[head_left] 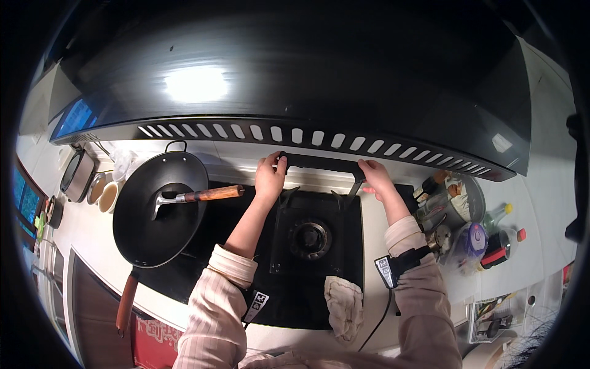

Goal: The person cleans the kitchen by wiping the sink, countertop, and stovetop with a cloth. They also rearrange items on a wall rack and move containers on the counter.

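Observation:
Between my two hands is a black pan support (322, 163), raised behind the burner and tilted so its flat side faces me. Its prongs point down toward the hob. My left hand (269, 177) grips its left end, thumb on top. At the opposite end, my right hand (375, 176) pinches the corner. Below it lies the bare gas burner (309, 240) on the black glass hob (295, 301). A crumpled pale cloth (343, 307) rests at the hob's front right edge.
A black wok (138, 209) with a wooden-handled spatula (215, 194) inside covers the left burner. The dark range hood (307, 74) overhangs the back. Several bottles and jars, including a purple-lidded container (476, 238), crowd the right counter. Bowls (108, 197) stand at left.

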`<state>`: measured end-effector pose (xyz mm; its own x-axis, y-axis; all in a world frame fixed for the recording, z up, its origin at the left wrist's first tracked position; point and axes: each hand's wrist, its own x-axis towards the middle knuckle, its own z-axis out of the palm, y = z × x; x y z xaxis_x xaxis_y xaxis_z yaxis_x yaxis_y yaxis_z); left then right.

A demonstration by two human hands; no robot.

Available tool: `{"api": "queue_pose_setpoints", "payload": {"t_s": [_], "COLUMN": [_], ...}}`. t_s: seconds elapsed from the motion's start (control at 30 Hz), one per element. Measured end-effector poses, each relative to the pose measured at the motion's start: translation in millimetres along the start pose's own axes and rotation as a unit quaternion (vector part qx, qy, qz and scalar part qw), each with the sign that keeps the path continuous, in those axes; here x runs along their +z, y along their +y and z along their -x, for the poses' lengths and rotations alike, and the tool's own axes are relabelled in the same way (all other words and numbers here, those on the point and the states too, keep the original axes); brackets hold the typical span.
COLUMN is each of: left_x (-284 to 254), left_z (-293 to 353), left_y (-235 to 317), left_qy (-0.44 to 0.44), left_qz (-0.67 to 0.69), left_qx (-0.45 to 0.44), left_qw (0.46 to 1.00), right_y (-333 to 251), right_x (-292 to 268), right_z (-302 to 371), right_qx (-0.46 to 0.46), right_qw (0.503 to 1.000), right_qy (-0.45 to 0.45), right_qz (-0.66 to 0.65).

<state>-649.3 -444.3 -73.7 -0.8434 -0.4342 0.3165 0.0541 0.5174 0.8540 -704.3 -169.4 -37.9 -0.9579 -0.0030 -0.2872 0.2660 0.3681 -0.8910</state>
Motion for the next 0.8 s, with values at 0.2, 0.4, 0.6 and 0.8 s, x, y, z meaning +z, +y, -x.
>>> {"api": "queue_pose_setpoints", "payload": {"t_s": [0.2,0.4,0.6,0.8], "left_x": [0,-38,-123,-162], "left_z": [5,106,237,305], "left_y": [-3,9,-11,-42], "left_qy": [0.004,-0.009,-0.165,-0.166], "left_qz": [-0.005,0.097,0.121,0.141], "left_qx": [0.012,0.100,0.049,-0.149], "left_qw": [1.000,0.990,0.978,0.965], "right_y": [21,110,229,259], "right_x": [1,19,45,48], "right_z": [-4,108,277,226], "right_qx": [-0.070,-0.370,-0.424,-0.281], "right_qw": [0.995,0.916,0.793,0.955], "right_qy": [0.074,0.157,-0.067,0.068], "right_qz": [-0.020,0.011,0.432,0.059]}}
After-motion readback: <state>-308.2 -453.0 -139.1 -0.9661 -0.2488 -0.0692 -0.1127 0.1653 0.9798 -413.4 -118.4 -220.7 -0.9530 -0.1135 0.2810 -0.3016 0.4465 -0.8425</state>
